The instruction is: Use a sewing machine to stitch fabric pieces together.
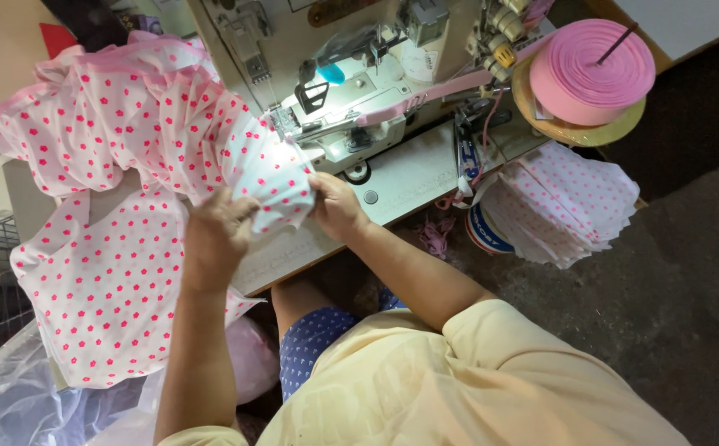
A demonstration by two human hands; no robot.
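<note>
- Dotted fabric [273, 177]: white w/ pink dots, bunched just in front of the sewing machine [351, 91], touching its needle area; the rest drapes off to the machine's left and hangs down past the table edge [392, 186].
- Likely light, thin, soft, floppy; prob. a bit slippery. Best taken by the hem at both sides, close to the machine's foot, kept taut.
- Left hand [215, 235]: fingers curled narrow, pinching the fabric edge from below, in front of the machine.
- Right hand [336, 206]: fingers closed on the gathered fold, just right of the left hand, near the machine's base.
- Pink tape roll [592, 70]: round, on a yellowish disc, right of the machine; strip runs into it.
- Stack of cut dotted pieces [566, 202]: below the roll, right of the machine.
- Round blue-white container [483, 231]: under the table edge, right of the machine; print too small to tell.
- Red shape [56, 37]: far left behind the machine, maybe a sign.
</note>
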